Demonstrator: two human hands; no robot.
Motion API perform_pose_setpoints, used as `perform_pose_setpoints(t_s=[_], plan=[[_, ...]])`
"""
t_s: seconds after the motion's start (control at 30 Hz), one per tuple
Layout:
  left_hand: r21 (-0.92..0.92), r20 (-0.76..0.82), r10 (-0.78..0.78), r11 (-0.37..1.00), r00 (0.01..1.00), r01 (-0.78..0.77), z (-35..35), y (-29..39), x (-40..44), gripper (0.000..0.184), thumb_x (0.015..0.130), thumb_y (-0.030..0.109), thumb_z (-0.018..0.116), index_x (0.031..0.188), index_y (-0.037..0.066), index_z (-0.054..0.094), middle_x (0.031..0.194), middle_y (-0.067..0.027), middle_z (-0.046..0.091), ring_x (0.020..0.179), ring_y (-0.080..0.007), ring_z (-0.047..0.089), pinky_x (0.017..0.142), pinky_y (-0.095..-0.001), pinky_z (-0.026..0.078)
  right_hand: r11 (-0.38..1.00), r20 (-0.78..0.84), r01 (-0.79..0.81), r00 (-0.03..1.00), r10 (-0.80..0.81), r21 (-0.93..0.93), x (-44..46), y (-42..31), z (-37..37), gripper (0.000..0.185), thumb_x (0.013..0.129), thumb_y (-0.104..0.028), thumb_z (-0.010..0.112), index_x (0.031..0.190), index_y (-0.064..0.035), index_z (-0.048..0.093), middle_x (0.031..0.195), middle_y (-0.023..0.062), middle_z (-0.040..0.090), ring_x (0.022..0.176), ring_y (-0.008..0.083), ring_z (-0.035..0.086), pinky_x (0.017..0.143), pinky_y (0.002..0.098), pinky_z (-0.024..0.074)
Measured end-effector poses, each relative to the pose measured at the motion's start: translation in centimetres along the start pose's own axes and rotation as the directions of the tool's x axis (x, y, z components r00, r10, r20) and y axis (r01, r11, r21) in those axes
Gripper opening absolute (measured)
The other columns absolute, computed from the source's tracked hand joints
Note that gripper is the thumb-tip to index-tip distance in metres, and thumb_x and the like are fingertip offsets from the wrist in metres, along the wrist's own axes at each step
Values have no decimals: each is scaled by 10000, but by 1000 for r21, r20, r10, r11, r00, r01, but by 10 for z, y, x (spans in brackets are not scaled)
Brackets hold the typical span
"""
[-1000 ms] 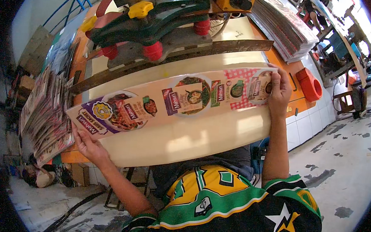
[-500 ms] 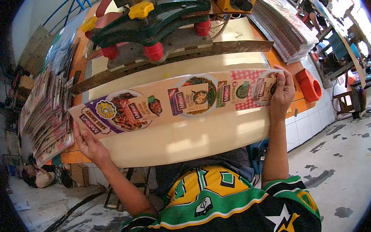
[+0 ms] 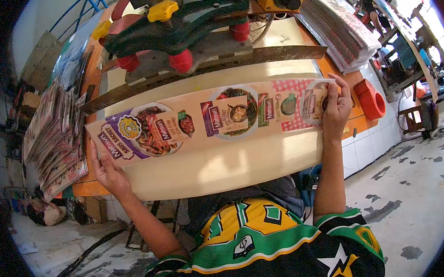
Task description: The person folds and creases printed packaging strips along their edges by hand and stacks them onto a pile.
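Printed strip [image 3: 193, 106], compared with the earlier views: its printed pattern now lies slightly farther from the left fingers [image 3: 95, 156] and nearer the right fingers [image 3: 344, 90]. The end by the left fingers is raised a little toward the machine side. The green bracket [image 3: 209, 20], beyond both sets of fingers, appears shifted slightly toward the left fingers' side.
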State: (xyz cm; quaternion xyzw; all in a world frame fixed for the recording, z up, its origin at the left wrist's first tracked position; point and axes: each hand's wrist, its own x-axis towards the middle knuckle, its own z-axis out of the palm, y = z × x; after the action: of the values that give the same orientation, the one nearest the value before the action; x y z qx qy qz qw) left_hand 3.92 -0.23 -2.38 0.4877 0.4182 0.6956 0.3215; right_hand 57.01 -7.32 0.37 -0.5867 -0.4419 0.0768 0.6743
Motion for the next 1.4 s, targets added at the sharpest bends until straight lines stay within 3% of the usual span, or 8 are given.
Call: perform_pose_setpoints(t_s=[0.23,0.53,0.73,0.87,0.93,1.03,1.13,1.4], plan=[[115,3,27,993,1000,-27,-1,1,1,550,1022,217,599,1493,2,412,1443,-181,529,1217,-237,593,1020,-363,507,999,-8,12,1000,-13,-34,1,3,-1,248,1054,-173,535,1231,-16,609,957,52,683,751,52,606,632,198,477],[46,25,4,999,1000,-5,7,9,-1,542,1019,223,604,1486,9,431,1392,-174,574,1170,-230,621,986,-359,531,1000,3,-18,1000,18,3,1,5,2,261,1053,-203,546,1237,-25,598,933,62,680,747,45,607,612,198,467],[106,29,37,994,999,-40,4,7,-1,548,1016,232,608,1486,11,434,1387,-173,578,1169,-236,624,986,-368,531,996,0,-82,997,82,22,0,0,6,257,1053,-201,546,1236,-27,595,890,37,671,711,34,593,583,191,453],[20,56,14,1000,998,-16,6,10,-2,554,1016,231,603,1491,6,427,1398,-177,568,1186,-243,615,1009,-380,513,1000,-17,-16,1000,16,-5,1,9,2,258,1051,-202,549,1233,-25,599,884,32,668,703,36,586,575,191,447],[21,94,6,1000,996,-8,6,12,-2,559,1014,221,598,1494,-2,420,1406,-183,558,1201,-250,606,1025,-390,499,997,-3,-75,997,76,18,1,10,0,252,1048,-216,559,1181,-15,631,886,33,670,719,47,583,604,202,457],[-15,97,-5,1000,995,6,4,11,-2,561,1011,207,596,1496,-9,415,1404,-188,558,1200,-254,607,1023,-388,499,995,-32,-43,999,41,-85,1,11,0,260,1043,-233,570,1120,-1,658,890,28,668,745,60,579,648,219,468],[-48,111,2,999,994,3,3,10,-2,562,1010,195,593,1497,-16,410,1403,-190,559,1200,-251,606,1025,-385,497,996,-38,-54,998,51,-71,1,8,2,270,1042,-243,571,1079,5,671,890,23,663,768,69,578,678,229,470],[-6,127,-30,1000,991,31,2,11,-2,578,1003,205,610,1496,-23,412,1381,-184,576,1186,-226,607,1018,-363,494,993,-25,-37,999,34,-113,1,11,-4,279,1051,-250,560,1070,9,662,894,14,644,798,70,557,705,219,458]])
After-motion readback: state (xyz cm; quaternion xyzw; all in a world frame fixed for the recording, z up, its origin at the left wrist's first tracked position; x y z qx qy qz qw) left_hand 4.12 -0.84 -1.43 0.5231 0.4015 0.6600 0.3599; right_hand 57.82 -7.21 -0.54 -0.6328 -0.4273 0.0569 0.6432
